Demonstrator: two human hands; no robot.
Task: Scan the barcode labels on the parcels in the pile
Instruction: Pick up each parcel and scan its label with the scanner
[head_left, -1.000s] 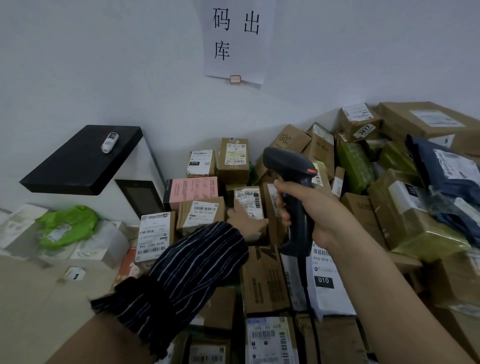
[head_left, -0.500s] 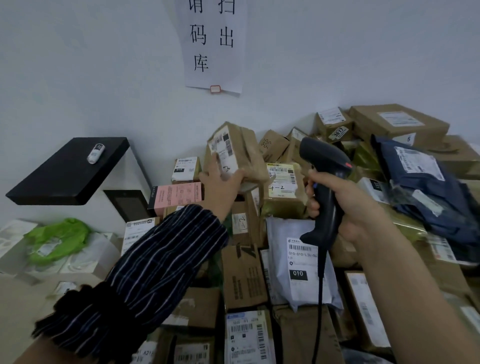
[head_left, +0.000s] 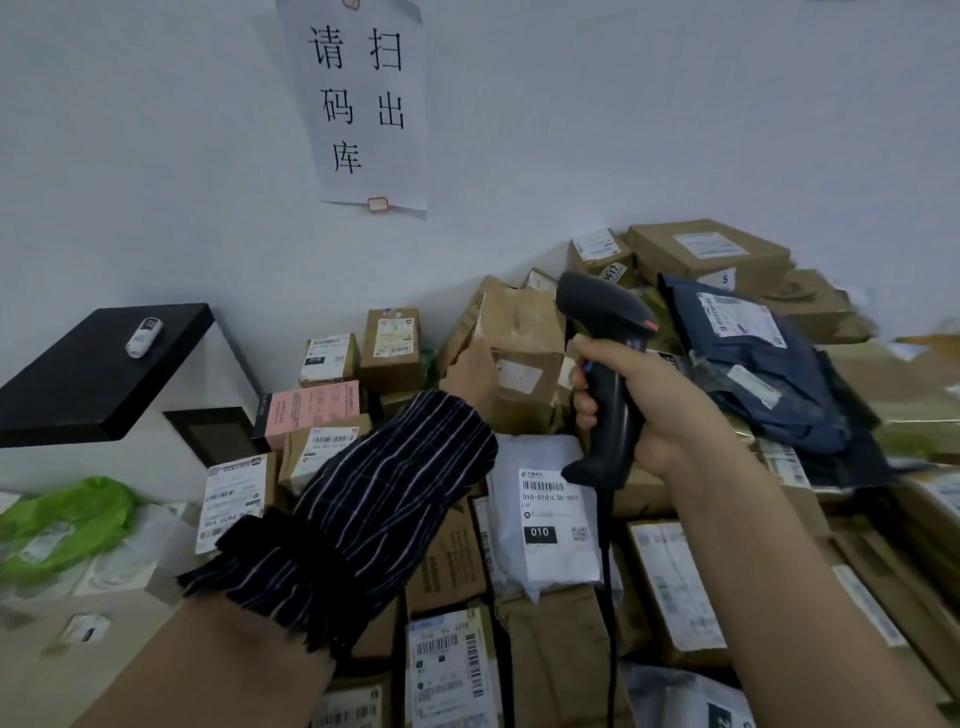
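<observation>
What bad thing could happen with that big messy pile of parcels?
The left hand holds the brown parcel only by its edge, so it might slip. The scanner in the right hand trails a cord over the parcels, which could snag. The dark blue bags lie tilted high on the pile and may slide down.

Left forearm: dark navy sleeve cover (head_left: 363, 499), thin white stripes, frilled cuffs. Right arm bare.
</observation>
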